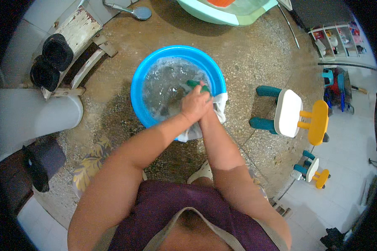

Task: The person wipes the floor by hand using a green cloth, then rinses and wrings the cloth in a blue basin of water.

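Observation:
A round blue plastic basin (139, 103) of cloudy, sudsy water (166, 84) stands on the floor before me. Over its right inner side, my left hand (195, 103) and my right hand (209, 103) are pressed together around a small green item (193, 83). Whether this is cloth or a brush, I cannot tell. My left hand covers much of the right one. A white cloth (220, 108) hangs over the basin's right rim, beside my right hand. More white cloth shows on the near rim, below my wrists.
Ahead is a pale green tub (207, 16) holding something orange (221, 2). A shower head (142, 13) lies to its left. Black shoes (57, 52) rest on a worn wooden stool (78, 28). At right stand small white-and-yellow chairs (288, 113) and a white shelf rack (331, 42).

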{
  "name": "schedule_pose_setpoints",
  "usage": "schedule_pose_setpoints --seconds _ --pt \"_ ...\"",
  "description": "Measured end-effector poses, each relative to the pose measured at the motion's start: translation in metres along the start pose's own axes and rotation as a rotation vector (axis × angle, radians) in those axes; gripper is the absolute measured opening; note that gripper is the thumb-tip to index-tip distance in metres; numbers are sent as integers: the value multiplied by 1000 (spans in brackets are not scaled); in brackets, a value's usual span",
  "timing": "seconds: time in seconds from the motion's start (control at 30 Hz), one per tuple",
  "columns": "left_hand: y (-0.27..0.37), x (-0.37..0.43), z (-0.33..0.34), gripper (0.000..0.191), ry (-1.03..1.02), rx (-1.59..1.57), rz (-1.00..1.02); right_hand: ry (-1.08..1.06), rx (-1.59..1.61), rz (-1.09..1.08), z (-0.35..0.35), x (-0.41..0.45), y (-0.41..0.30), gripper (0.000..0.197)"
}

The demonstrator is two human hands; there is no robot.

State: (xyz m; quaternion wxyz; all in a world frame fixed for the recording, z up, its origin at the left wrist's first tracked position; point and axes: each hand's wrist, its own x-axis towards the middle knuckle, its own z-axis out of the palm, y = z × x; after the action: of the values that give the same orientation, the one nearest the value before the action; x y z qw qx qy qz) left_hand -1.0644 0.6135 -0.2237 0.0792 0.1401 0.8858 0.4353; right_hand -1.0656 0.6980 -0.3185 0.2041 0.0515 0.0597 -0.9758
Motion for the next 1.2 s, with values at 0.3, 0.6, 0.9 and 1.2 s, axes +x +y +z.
schedule_pose_setpoints --seconds 0.3,0.6,0.9,1.2 --pt "-135 48 -60 54 -55 -68 -570 661 -511 84 67 20 10 57" --pt "-109 38 -70 87 -356 239 -102 622 -2036 -84 66 17 -13 31" --pt "-90 54 -82 47 -236 -534 -378 415 -1145 25 176 1 -92 29" --pt "0 50 -115 37 -259 -430 72 590 -602 573 86 -1 -44 103"
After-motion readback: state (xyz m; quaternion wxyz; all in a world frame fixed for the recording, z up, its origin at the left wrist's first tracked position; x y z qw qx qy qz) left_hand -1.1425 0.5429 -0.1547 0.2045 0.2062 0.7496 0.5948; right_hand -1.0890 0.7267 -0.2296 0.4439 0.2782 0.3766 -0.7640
